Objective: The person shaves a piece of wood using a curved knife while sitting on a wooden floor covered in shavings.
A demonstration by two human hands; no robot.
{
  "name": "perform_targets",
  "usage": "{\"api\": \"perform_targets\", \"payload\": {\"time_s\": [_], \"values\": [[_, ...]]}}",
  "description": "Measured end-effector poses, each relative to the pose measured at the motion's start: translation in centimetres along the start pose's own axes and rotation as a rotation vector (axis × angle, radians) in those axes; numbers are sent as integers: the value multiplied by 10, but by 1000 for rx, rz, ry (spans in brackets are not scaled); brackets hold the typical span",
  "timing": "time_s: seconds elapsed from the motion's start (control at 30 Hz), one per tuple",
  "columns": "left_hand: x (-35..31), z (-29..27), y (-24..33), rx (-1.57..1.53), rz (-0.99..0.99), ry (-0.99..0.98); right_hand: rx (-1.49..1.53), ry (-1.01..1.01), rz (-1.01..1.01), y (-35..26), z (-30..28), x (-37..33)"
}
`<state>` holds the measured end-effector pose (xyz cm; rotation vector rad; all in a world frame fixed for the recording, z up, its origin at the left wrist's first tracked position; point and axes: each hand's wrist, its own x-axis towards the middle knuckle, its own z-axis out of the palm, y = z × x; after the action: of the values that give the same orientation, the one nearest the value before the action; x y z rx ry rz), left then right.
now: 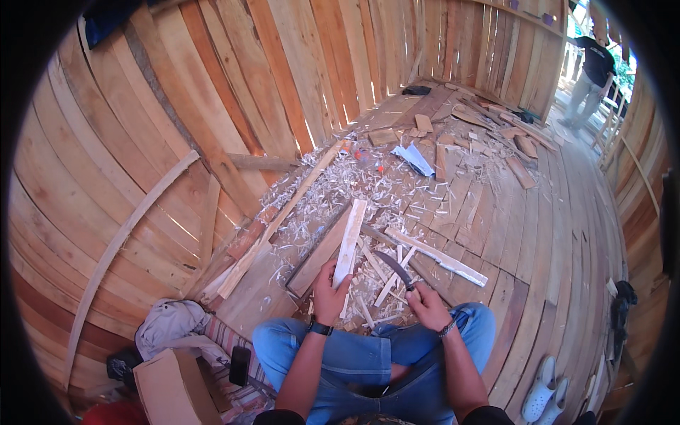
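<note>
My left hand [331, 292] is closed round the lower end of a pale wooden slat [350, 237], which slants up and away from me. In my right hand [427, 306] is a knife with a dark curved blade [395, 267]; the blade points up and to the left, apart from the slat. A dark-edged plank [322, 258] lies just left of the slat. Thin cut sticks [388, 287] and shavings lie between my hands, beyond my knees. Another whitish slat [439, 256] rests on the floor to the right of the knife.
Wood shavings [297, 205] and offcuts [423, 123] cover the floor ahead. A long strip [283, 212] lies along the left wall. Near me are a cardboard box [173, 386], a phone [239, 365] and pale clogs [542, 389]. A person [591, 71] stands at the far-right doorway.
</note>
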<state>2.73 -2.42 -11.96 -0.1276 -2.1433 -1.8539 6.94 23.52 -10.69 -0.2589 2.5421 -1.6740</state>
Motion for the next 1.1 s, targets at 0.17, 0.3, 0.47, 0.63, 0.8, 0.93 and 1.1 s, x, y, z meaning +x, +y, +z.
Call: {"api": "perform_targets", "payload": {"time_s": [0.17,0.3,0.47,0.63,0.8,0.93,1.1], "values": [[-8,15,1,-50,-40,-21,-33,-8,100,-38,25,-44],[-12,8,-13,131,97,-12,-148,54,9,-64,38,-50],[-14,11,8,155,136,-12,-191,107,27,-73,40,-48],[-15,9,24,143,177,1,-356,161,13,-79,45,-49],[-15,1,16,41,190,-94,-728,252,25,-101,55,-52],[-14,-4,15,125,187,-122,-757,239,-65,-102,45,-49],[-19,2,20,250,238,-61,-85,52,58,-69,52,-48]]}}
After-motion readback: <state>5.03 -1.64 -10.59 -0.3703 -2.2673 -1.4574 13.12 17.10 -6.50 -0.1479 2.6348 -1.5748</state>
